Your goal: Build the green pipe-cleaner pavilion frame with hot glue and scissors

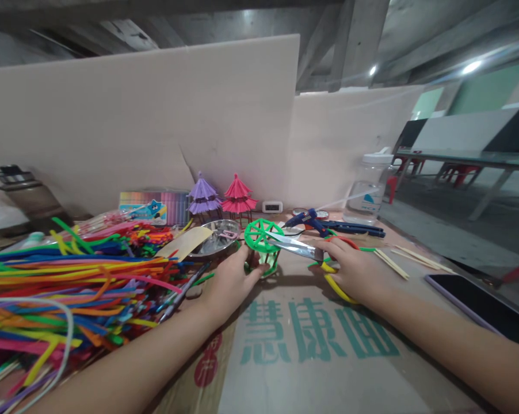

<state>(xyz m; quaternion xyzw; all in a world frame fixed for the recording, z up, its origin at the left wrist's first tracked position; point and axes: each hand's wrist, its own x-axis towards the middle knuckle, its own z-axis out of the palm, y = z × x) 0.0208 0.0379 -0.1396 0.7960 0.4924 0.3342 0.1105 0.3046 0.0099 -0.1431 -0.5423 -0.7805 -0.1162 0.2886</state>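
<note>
My left hand (233,282) is closed around the lower side of a small green pipe-cleaner frame (260,234). Its top is a spoked wheel, and brown posts run down to a green base. In my right hand (357,270) is a pair of scissors (300,247) with red and yellow handles. The blades point left and overlap the wheel's right edge in view; whether they touch it I cannot tell. Behind the frame stand a purple two-tiered pavilion (204,198) and a pink one (237,198).
Loose coloured pipe cleaners (91,282) heap on the left. A metal dish (218,233), a blue glue gun (305,218) and dark-handled pliers (354,228) lie behind my hands. On the right are wooden sticks (391,263), a phone (479,299) and a transparent bottle (367,190).
</note>
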